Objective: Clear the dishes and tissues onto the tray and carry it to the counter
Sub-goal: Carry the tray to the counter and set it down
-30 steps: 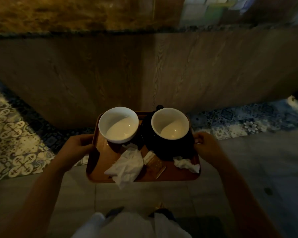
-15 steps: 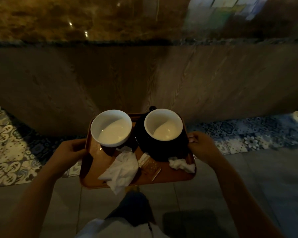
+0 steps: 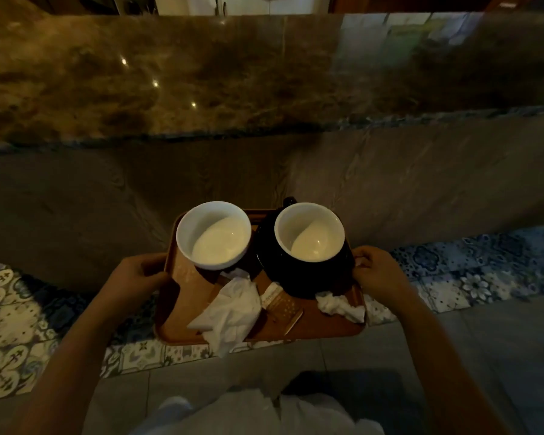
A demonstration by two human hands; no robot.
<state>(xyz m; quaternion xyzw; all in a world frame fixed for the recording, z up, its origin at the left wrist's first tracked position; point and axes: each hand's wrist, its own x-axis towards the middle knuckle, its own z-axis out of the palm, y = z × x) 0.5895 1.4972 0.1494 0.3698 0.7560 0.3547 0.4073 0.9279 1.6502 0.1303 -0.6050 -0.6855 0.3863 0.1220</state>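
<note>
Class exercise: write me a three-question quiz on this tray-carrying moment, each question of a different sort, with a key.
1. True or false: the left hand and right hand each grip a side of the tray.
2. How many cups are on the tray?
3. The right cup sits on: A) a dark saucer B) a tissue C) the counter.

Key: 1 true; 2 two, counting the left cup; 3 A.

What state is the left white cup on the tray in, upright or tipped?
Upright. The left white cup stands on the tray with its round rim facing up and its pale inside fully visible; it looks empty.
</note>
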